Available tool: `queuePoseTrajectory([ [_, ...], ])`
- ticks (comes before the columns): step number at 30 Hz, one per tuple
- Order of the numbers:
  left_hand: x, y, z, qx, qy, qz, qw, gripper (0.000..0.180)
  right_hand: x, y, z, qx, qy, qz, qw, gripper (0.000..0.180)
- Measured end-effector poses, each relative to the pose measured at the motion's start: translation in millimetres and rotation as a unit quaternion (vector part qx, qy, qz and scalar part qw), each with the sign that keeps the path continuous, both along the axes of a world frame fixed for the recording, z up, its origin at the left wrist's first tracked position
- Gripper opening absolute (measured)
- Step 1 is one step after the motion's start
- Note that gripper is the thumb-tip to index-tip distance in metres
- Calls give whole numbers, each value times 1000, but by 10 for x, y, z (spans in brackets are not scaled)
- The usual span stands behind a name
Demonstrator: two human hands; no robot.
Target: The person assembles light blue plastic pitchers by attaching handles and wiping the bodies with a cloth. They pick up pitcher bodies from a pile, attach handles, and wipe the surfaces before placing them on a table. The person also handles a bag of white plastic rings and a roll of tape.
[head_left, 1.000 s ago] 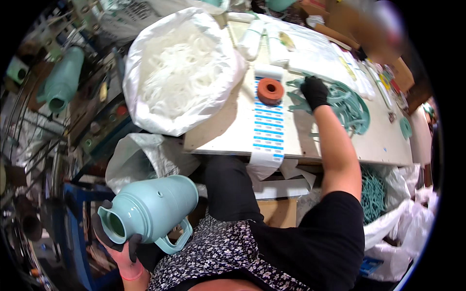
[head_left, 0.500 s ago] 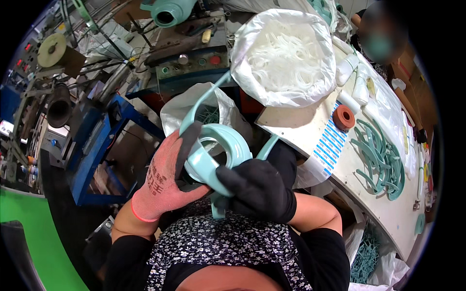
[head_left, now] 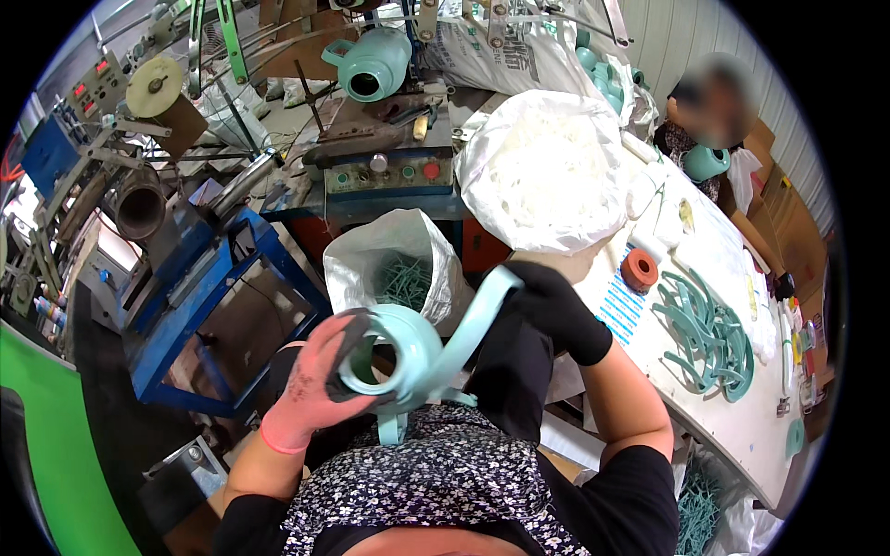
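Observation:
In front of my lap, my left hand point(head_left: 320, 385), in a pink and black glove, is closed around the side of a glossy teal plastic jug point(head_left: 413, 338). Its round mouth tilts toward the lower left. A curved teal strap point(head_left: 477, 320) rises from the jug to the upper right. Its upper end is gripped by my right hand point(head_left: 556, 306), in a black glove, and the fingertips are partly hidden. A short teal handle part point(head_left: 392, 428) hangs below the jug, close to my flowered apron.
Beyond the jug stands a white bag point(head_left: 348, 269) of thin teal scraps. A larger bag point(head_left: 482, 199) holds whitish rings. On the right table point(head_left: 742, 445) lie a reddish-brown ring point(head_left: 640, 271) and several teal straps point(head_left: 714, 343). Blue-framed machinery point(head_left: 287, 269) stands left; a person is at far right.
My right hand has moved from the jug's near side up and right to the strap's end. The jug has turned, its mouth now facing left. The whole view has shifted.

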State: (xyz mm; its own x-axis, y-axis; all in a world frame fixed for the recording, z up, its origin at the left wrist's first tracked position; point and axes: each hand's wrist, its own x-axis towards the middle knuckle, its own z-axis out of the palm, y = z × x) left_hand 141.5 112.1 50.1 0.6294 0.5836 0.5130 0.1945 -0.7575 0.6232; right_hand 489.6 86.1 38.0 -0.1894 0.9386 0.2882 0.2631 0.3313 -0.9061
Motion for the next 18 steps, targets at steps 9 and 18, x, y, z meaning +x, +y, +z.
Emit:
queuePoseTrajectory([
  [9, -168, -285, -158, 83, -153, 32, 984, 66, -763, 0, 308, -90, 601, -62, 792, 37],
  [18, -126, -330, -189, 114, -187, 8, 976, 63, -1251, 37, 3, -107, 556, -22, 824, 27],
])
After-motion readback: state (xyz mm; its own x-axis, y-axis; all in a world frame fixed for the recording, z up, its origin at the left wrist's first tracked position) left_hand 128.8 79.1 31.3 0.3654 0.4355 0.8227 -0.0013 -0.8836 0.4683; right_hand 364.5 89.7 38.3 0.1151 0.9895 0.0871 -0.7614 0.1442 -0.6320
